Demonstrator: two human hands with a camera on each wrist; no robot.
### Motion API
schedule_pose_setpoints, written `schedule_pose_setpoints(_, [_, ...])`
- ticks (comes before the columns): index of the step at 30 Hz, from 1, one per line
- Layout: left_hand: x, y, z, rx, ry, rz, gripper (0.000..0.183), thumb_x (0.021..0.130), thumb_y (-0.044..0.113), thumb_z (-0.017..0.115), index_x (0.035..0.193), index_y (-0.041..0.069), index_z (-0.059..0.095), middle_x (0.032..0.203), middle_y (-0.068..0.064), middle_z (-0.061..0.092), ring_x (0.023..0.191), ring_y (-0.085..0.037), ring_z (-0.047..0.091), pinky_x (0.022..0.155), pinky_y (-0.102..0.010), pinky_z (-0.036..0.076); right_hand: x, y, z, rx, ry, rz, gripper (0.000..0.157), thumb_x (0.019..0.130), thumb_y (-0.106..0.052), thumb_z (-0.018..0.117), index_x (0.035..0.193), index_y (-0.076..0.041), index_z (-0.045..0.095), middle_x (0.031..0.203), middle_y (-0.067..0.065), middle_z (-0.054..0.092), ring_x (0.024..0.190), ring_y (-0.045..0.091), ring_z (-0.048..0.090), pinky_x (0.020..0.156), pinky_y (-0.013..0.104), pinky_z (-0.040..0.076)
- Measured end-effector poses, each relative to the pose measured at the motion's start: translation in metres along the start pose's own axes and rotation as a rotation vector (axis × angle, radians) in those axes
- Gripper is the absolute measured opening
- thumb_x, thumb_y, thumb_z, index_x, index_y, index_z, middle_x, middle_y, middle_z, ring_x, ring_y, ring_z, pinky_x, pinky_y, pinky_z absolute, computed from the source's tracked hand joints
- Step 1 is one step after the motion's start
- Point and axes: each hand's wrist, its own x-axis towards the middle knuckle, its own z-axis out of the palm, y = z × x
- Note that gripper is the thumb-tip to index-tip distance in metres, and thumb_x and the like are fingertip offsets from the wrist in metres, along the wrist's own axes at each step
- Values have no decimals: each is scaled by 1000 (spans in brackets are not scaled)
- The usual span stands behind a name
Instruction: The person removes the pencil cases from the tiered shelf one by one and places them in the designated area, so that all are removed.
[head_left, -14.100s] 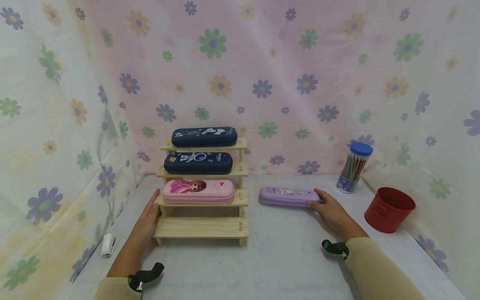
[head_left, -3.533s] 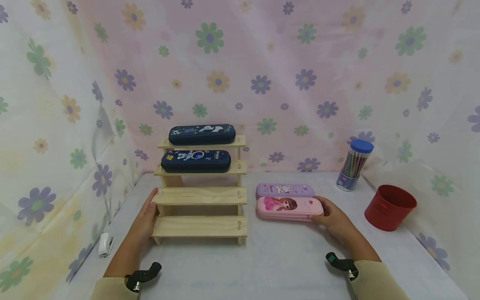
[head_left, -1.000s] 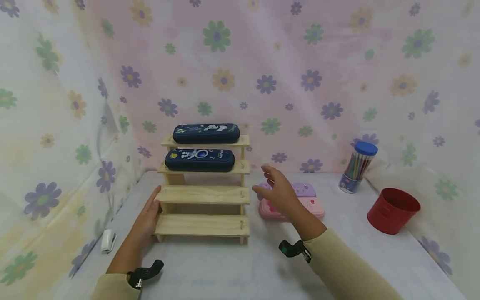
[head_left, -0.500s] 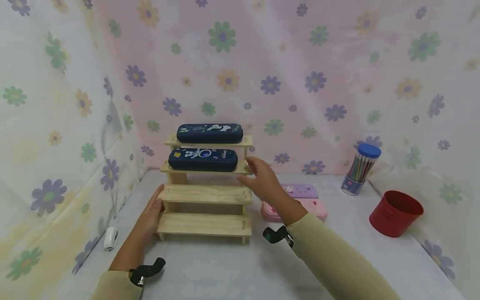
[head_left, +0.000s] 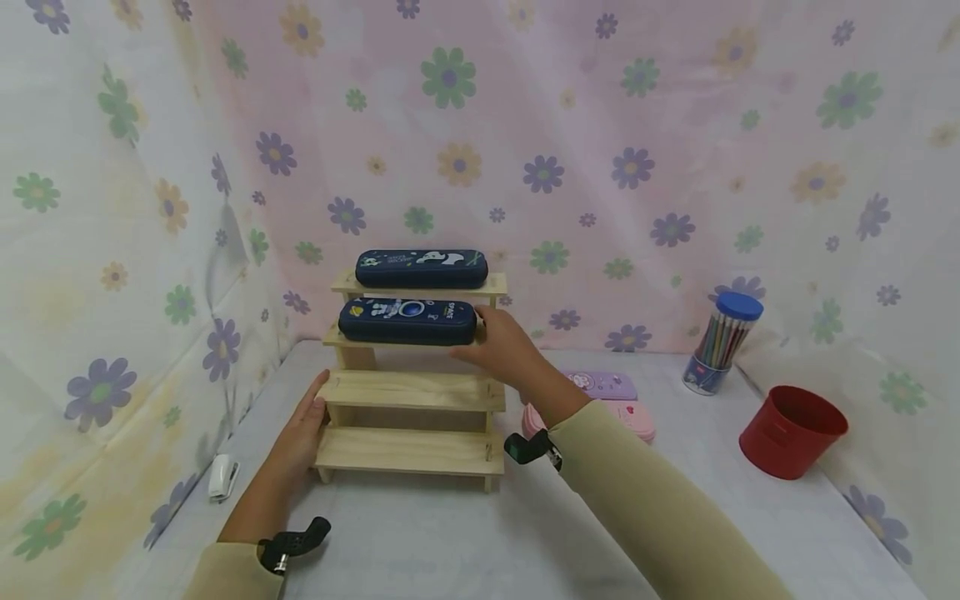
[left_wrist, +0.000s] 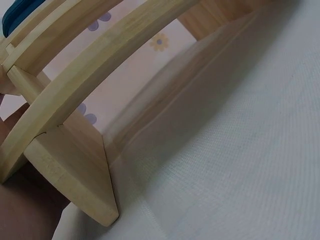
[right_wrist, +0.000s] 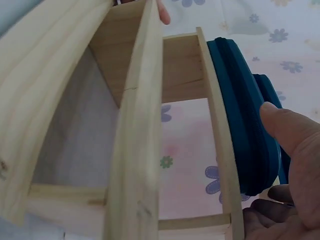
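A four-tier wooden stand (head_left: 408, 450) stands left of centre. My left hand (head_left: 300, 429) rests against its left side, fingers along the lower tiers. On the second tier from the top lies a dark blue space pencil case (head_left: 405, 322). My right hand (head_left: 502, 343) is at this case's right end. In the right wrist view, the thumb reaches across in front of the case (right_wrist: 245, 125), and the other fingers are by its end. A navy panda pencil case (head_left: 420, 268) occupies the top tier. The two lower tiers are bare wood.
A purple pencil case (head_left: 611, 385) and a pink one (head_left: 633, 417) lie right of the stand, partly behind my right arm. Farther right are a blue-lidded tub of pencils (head_left: 720, 343) and a red bucket (head_left: 787, 433). A small white object (head_left: 222, 477) lies at left.
The pink case has gone from the third tier to the table, beside the purple one. My right hand has since moved left to the space case. The left hand stays on the stand.
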Motion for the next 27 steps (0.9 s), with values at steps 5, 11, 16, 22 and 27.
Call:
schedule_pose_setpoints(5, [-1, 0, -1, 15, 13, -7, 58, 111, 59, 20, 166, 50, 6, 178, 0, 5, 164, -31, 1, 129, -62, -2, 9, -5, 7, 56, -2, 78, 89, 88, -45, 85, 158, -13, 42, 140, 7, 62, 124, 27, 61, 108, 49, 51])
schedule_pose_setpoints(11, [0, 0, 0, 28, 14, 12, 59, 112, 56, 21, 168, 45, 6, 177, -5, 6, 164, -34, 1, 128, -64, -1, 12, -10, 11, 41, 34, 157, 97, 87, -49, 85, 163, -16, 35, 153, 9, 53, 137, 31, 54, 113, 53, 46])
schedule_pose_setpoints(16, [2, -1, 0, 24, 15, 21, 60, 111, 57, 22, 168, 44, 7, 177, -5, 7, 164, -34, 2, 129, -63, -1, 11, -15, 10, 37, 59, 183, 96, 89, -48, 83, 165, -21, 31, 159, 9, 49, 142, 33, 50, 116, 54, 43])
schedule_pose_setpoints(22, [2, -2, -1, 25, 25, 17, 60, 111, 58, 22, 168, 45, 7, 177, -4, 7, 164, -34, 3, 129, -63, -2, 11, -12, 11, 17, 53, 167, 90, 89, -47, 83, 162, -22, 36, 153, 9, 54, 135, 32, 55, 112, 52, 47])
schedule_pose_setpoints(27, [1, -2, -1, 23, 19, 1, 58, 111, 57, 21, 167, 47, 7, 178, -4, 6, 164, -34, -1, 128, -65, -3, 11, -10, 11, 30, 47, 182, 93, 89, -48, 83, 162, -21, 33, 153, 11, 54, 133, 32, 56, 111, 52, 47])
